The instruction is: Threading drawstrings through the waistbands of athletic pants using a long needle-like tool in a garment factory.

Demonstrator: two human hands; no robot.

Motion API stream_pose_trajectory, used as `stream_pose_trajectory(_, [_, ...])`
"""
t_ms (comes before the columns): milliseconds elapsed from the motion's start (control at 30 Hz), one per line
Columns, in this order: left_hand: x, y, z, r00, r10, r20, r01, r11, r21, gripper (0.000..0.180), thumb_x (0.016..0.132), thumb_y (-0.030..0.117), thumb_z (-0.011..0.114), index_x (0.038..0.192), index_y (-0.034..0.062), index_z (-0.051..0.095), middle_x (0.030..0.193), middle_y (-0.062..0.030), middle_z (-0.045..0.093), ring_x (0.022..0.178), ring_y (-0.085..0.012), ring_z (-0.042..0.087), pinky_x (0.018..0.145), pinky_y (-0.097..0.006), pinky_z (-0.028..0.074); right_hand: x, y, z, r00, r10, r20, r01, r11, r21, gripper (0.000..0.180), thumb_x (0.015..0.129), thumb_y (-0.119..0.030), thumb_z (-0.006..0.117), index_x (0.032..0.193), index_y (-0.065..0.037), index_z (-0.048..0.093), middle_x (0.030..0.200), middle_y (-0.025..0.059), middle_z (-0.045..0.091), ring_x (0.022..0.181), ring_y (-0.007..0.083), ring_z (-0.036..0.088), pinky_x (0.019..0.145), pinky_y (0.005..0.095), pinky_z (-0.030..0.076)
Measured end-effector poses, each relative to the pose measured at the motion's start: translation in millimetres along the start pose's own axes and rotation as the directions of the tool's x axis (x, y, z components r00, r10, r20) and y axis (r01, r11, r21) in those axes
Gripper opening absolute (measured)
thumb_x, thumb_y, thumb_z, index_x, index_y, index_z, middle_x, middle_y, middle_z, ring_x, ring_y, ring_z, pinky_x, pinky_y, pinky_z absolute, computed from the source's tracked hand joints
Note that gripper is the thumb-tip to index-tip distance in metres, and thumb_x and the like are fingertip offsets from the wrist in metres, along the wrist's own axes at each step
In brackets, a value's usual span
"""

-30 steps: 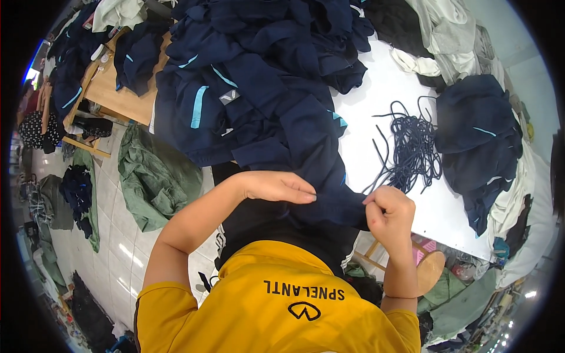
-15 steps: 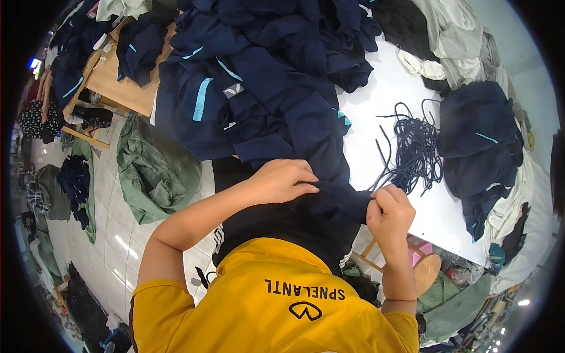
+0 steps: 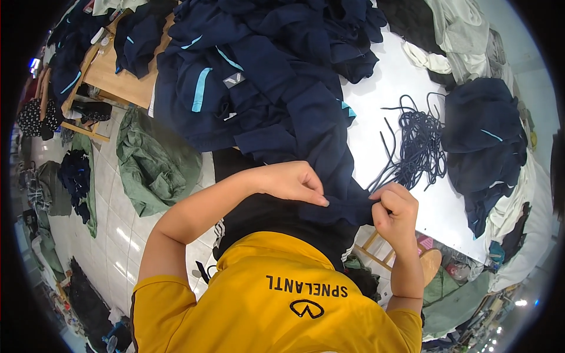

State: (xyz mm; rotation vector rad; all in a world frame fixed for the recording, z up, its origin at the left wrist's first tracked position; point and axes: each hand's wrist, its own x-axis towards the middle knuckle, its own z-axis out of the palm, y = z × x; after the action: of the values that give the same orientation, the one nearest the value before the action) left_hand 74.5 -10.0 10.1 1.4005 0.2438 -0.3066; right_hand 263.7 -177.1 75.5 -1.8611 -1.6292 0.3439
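Note:
A dark navy fabric garment (image 3: 344, 210) is stretched between my hands over my lap. My left hand (image 3: 294, 181) is closed in a pinch on its upper edge, thumb and forefinger together. On the other end, my right hand (image 3: 395, 213) grips the fabric with curled fingers. The held part reads as a flat, straight-edged band. Just beyond my right hand lies a tangled bundle of navy cords (image 3: 416, 147) on a white table (image 3: 376, 106). A large heap of navy garments (image 3: 265, 88) with light blue strips rises ahead of my hands.
More folded navy garments (image 3: 484, 132) sit at the table's right side, beside white and grey cloth. A green sack (image 3: 154, 167) lies on the tiled floor to the left. Beyond it stands a wooden table (image 3: 120, 70). A round wooden stool (image 3: 431, 263) is near my right elbow.
My left hand has moved slightly right and down along the garment, its pinch now nearer my right hand. The fabric between the hands has flattened into a straighter band.

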Motion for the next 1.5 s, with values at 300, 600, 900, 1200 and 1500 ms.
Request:
stream_pose_trajectory(300, [20,14,18,0.980,0.114,-0.160,-0.134,0.984,-0.114,0.024,0.088,0.022,0.066,0.081,-0.0011,0.068,0.067,0.0026,0.058,0.063,-0.0045,0.048,0.060,-0.021,0.039,2,-4,-11,0.989,0.145,0.005,-0.145,0.982,0.124,0.008,0.060,0.008,0.051,0.059,0.002,0.047,0.067,0.0104,0.060,0.055,0.0180,0.051,0.050,0.0258,0.038])
stream_pose_trajectory(600, [21,14,14,0.978,0.104,-0.183,-0.148,0.958,-0.244,0.030,0.088,0.028,0.067,0.073,0.0020,0.067,0.060,0.0071,0.048,0.058,-0.0025,0.038,0.055,-0.020,0.032,-14,16,2,0.974,0.198,-0.113,-0.143,0.916,0.375,0.020,0.060,0.009,0.048,0.057,0.000,0.031,0.072,0.0110,0.064,0.056,0.0105,0.044,0.050,0.0229,0.033])
stream_pose_trajectory(900, [45,17,34,0.874,0.211,-0.437,-0.381,0.856,-0.349,0.013,0.093,0.017,0.059,0.088,0.0050,0.059,0.080,0.0051,0.052,0.073,-0.0038,0.045,0.068,-0.019,0.037,-10,7,29,0.905,0.411,-0.111,-0.259,0.738,0.623,0.021,0.067,0.009,0.048,0.059,-0.002,0.031,0.075,0.0118,0.062,0.067,0.0125,0.053,0.063,0.0226,0.040])
stream_pose_trajectory(1200, [44,31,49,0.350,0.323,-0.879,-0.738,0.673,-0.047,0.037,0.101,0.023,0.040,0.127,-0.0024,0.050,0.119,-0.0079,0.057,0.107,-0.0136,0.054,0.098,-0.025,0.036,24,11,50,0.817,0.503,-0.282,-0.095,0.600,0.794,0.023,0.073,0.010,0.049,0.059,-0.002,0.035,0.082,0.0102,0.064,0.067,0.0081,0.049,0.062,0.0194,0.037])
stream_pose_trajectory(1500, [27,56,25,0.700,0.316,-0.641,-0.639,0.678,-0.364,0.028,0.095,0.013,0.054,0.121,0.0039,0.055,0.113,-0.0007,0.057,0.101,-0.0070,0.051,0.093,-0.022,0.038,50,5,25,0.863,0.287,-0.415,0.017,0.805,0.592,0.022,0.070,0.010,0.051,0.060,0.000,0.035,0.084,0.0117,0.064,0.062,0.0075,0.044,0.058,0.0206,0.035])
